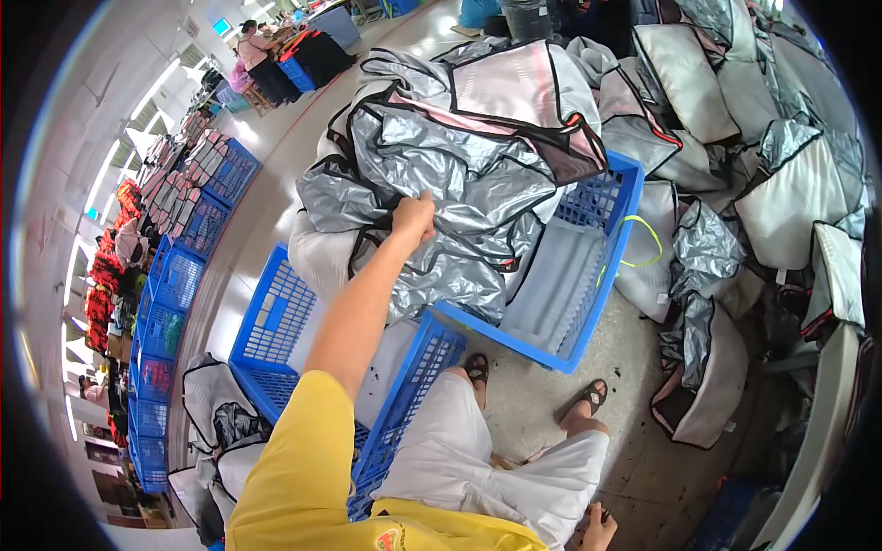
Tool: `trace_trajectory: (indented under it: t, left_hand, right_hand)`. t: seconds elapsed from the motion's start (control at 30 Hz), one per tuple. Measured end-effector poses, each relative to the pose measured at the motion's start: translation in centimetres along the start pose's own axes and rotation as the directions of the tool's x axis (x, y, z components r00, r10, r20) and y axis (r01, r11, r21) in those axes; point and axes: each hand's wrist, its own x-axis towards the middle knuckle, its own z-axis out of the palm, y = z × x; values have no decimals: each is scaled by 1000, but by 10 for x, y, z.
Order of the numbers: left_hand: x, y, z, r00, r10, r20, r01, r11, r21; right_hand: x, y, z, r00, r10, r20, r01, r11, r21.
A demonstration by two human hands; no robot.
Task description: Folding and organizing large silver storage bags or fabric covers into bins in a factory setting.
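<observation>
My left hand (415, 219), its arm stretched forward, is closed on the crumpled silver lining of a sewn fabric piece (459, 151). This piece has light grey-white panels, black edge binding and a dark mesh corner. It lies in a heap over two blue plastic crates, hiding much of their tops. Low at the right, beside my white shorts, my right hand (599, 528) is closed around a small dark object, too little of which shows to name. The right crate (588, 354) has a clear ribbed plastic sheet in it; the left crate (262, 317) stands partly under my arm.
Piles of similar silver-lined pieces (790, 188) cover the right side, some lying on the floor. A yellow-green strap (650, 241) loops off the right crate. More blue crates (170, 317) line the left. People (257, 55) work at the far left. Grey pieces (216, 404) lie by the left crate.
</observation>
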Motion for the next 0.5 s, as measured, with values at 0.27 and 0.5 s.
trace_trajectory:
  t: [0.27, 0.5]
  left_hand:
    - [-123, 47, -68, 871, 487, -70, -478, 803, -357]
    - [-260, 93, -175, 439, 854, -279, -899, 417, -138]
  right_hand:
    - [-1, 26, -23, 997, -73, -1, 73, 993, -94]
    - [-38, -35, -18, 946, -300, -121, 316, 938, 144]
